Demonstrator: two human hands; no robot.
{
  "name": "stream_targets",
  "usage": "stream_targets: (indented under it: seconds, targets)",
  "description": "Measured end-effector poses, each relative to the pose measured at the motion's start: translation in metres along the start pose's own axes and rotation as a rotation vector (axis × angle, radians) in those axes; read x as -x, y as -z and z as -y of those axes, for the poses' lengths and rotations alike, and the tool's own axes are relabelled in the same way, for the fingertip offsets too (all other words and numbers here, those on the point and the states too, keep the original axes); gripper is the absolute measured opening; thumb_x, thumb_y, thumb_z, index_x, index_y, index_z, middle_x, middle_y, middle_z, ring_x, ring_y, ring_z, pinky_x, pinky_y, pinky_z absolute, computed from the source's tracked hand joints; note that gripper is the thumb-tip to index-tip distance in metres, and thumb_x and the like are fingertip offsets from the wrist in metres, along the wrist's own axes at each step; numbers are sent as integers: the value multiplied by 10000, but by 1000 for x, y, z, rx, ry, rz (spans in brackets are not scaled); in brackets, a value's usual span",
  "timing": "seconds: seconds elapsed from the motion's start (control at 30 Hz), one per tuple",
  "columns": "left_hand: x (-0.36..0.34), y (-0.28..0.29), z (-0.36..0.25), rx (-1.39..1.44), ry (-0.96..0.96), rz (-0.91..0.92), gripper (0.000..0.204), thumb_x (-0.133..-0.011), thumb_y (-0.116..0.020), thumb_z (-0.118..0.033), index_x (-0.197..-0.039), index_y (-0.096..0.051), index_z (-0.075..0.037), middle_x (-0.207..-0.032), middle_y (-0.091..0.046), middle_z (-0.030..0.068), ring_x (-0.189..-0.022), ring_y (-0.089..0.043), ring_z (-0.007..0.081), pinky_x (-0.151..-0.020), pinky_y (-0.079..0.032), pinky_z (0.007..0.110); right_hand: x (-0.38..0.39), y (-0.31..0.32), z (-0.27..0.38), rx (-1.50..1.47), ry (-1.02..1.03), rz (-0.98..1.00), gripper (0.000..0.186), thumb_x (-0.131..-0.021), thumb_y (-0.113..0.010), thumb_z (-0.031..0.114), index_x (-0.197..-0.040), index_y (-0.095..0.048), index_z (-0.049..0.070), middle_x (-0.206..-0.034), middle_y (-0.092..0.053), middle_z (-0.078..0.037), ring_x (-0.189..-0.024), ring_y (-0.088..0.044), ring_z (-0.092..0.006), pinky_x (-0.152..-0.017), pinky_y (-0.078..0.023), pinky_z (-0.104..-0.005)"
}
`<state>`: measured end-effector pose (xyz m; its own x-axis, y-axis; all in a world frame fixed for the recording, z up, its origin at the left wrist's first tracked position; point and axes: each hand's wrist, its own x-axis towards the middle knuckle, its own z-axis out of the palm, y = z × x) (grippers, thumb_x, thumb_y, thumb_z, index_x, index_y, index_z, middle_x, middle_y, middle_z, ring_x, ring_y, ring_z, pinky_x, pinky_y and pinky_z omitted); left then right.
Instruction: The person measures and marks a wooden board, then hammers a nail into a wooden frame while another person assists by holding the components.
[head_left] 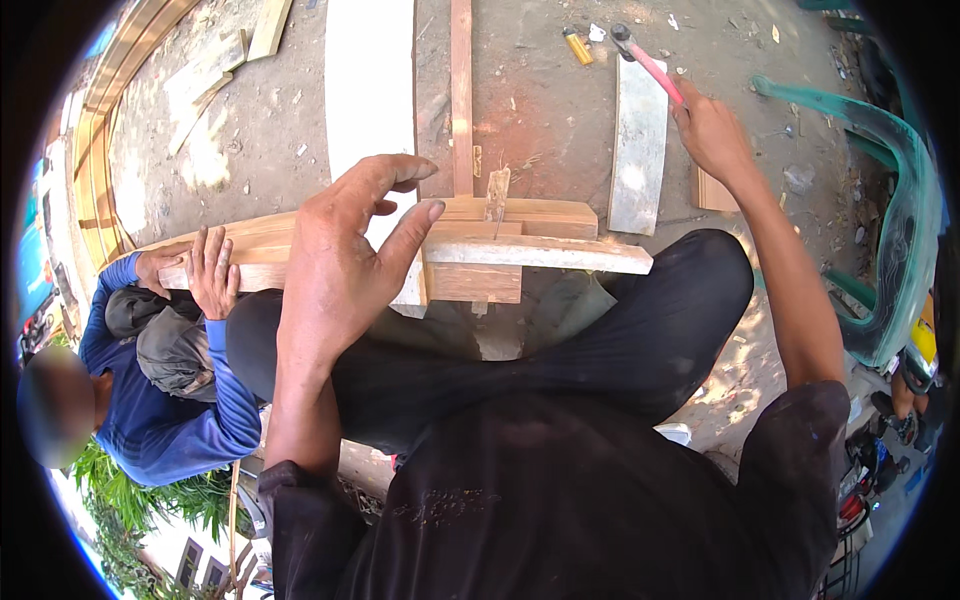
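My right hand (715, 135) is raised at the right, fingers wrapped round the pink handle of a hammer (650, 72), whose dark head points up and to the left. Over the stacked wooden beams (560, 217) hovers my left hand (345, 245), thumb and fingers apart with nothing visible between them. A pale-edged wooden board (590, 256) lies along the near side of the beams. Near its middle a rough wood piece (497, 193) sticks up, and a thin, nail-like line shows just below it. My left hand and wrist hide part of the beams.
A co-worker in blue sleeves rests both hands (212, 272) on the beams at the left. A wide white board (370, 80) stretches away from the beams. Another whitish board (640, 145), a yellow lighter-like object (577, 46) and a green plastic chair (890, 290) are nearby.
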<state>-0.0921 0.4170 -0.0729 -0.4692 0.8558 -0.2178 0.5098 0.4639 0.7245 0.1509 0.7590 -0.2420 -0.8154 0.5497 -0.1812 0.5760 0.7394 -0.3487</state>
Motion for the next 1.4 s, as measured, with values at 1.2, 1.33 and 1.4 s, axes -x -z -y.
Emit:
stream_targets:
  seconds: [1.2, 1.33, 1.4]
  targets:
    - [33, -61, 38, -334, -362, 59, 804, -758, -901, -294, -1442, -545, -65, -1522, -508, 179, -1453, -448, 395, -1234, -335, 561, 50, 22, 154, -49, 393, 534, 278, -874, -800, 241, -1038, -662, 63, -746, -671, -184, -782, -683, -413, -742, -523, -509]
    - [26, -41, 30, -169, -369, -164, 721, -758, -907, -164, -1401, -603, -46, -1475, -576, 182, -1390, -534, 384, -1150, -451, 497, 47, 8, 138, -52, 504, 413, 277, -847, -809, 244, -1018, -675, 73, -786, -692, -150, -819, -693, -396, -751, -534, -501]
    - [21, -39, 33, -177, -411, -186, 687, -784, -892, -180, -1387, -598, -33, -1445, -579, 195, -1360, -539, 403, -1126, -456, 506, 58, -3, 129, -37, 495, 298, 265, -847, -809, 252, -1000, -682, 77, -788, -693, -145, -818, -695, -392, -747, -534, -497]
